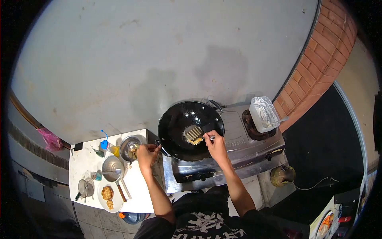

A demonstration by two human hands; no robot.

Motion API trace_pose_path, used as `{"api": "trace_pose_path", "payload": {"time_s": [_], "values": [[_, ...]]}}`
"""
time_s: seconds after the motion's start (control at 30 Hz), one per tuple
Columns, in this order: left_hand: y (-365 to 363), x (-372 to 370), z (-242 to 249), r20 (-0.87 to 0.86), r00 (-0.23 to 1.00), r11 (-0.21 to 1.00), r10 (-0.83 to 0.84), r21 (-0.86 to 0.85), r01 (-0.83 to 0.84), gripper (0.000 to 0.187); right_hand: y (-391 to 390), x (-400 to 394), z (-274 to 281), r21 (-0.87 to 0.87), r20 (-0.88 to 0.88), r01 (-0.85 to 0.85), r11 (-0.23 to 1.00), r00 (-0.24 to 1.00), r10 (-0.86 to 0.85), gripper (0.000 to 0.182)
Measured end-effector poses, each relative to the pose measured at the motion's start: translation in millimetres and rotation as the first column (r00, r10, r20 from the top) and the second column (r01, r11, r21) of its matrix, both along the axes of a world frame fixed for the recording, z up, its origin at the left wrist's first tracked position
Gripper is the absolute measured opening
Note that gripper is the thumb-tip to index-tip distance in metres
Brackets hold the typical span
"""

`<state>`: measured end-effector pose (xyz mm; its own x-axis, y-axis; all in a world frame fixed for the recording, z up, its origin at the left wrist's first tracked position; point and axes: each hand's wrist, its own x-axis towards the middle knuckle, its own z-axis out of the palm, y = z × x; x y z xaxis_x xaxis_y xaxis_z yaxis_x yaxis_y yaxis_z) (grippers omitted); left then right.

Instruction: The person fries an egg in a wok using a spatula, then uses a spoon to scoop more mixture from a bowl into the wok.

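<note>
A black wok sits on the left burner of the gas stove. My right hand is closed around the handle of a slotted spatula. The spatula's blade is down inside the wok, over a small piece of yellowish food that it partly covers. To the left of the wok, my left hand has its fingers pinched at the wok's left loop handle. Just behind that hand is a metal bowl with something in it, partly hidden by the hand.
The stove carries a plastic container on its right burner. On the white table at left stand a metal pot, a strainer, a yellow bottle and a plate with fried food.
</note>
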<state>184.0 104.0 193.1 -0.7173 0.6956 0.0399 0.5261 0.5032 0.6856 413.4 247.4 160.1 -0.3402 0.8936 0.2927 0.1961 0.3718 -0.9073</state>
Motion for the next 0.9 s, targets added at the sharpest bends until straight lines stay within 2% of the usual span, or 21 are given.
{"api": "trace_pose_path", "payload": {"time_s": [0.1,0.23,0.4,0.43,0.5,0.53,0.6,0.7,0.9], "values": [[0.0,-2.5,-3.9,-0.019,1.0,1.0,-0.008,-0.014,0.008,0.029,-3.7,-0.2,-1.7,0.099,-0.03,0.008,0.995,1.0,-0.005,0.013],[-0.4,4.7,2.8,0.002,0.999,0.999,0.039,0.006,-0.039,0.027,-3.7,-1.2,1.6,0.119,-0.05,0.013,0.993,0.999,-0.008,0.013],[-2.0,5.5,1.3,-0.058,0.998,1.0,0.014,0.02,-0.013,0.028,4.8,0.3,-0.7,0.015,0.058,0.003,1.0,0.998,-0.004,0.017],[-2.9,5.8,0.2,-0.059,0.998,1.0,0.011,0.018,-0.01,0.028,5.2,1.0,0.0,0.013,0.057,0.006,1.0,0.998,-0.007,0.017],[-1.0,5.5,1.0,-0.029,0.999,1.0,0.027,-0.003,-0.027,0.026,8.4,-0.2,4.1,-0.124,-0.015,-0.031,0.992,0.999,0.029,0.017],[-0.2,6.0,1.6,-0.034,0.999,1.0,0.021,-0.001,-0.021,0.026,8.4,-0.6,4.6,-0.121,-0.019,-0.026,0.992,1.0,0.024,0.017],[-1.2,7.4,1.9,-0.018,0.999,0.999,0.029,0.02,-0.029,0.025,8.2,-1.8,6.8,-0.115,-0.145,-0.024,0.993,0.989,0.007,0.017],[-1.4,6.2,-0.4,0.012,0.999,0.999,0.033,0.033,-0.034,0.027,9.4,1.2,12.0,-0.121,-0.204,-0.029,0.992,0.979,0.004,0.016],[-1.7,4.3,-3.3,-0.024,1.0,1.0,0.019,0.021,-0.018,0.028,15.4,10.4,20.4,-0.09,-0.128,-0.069,0.994,0.99,0.057,0.016]]}}
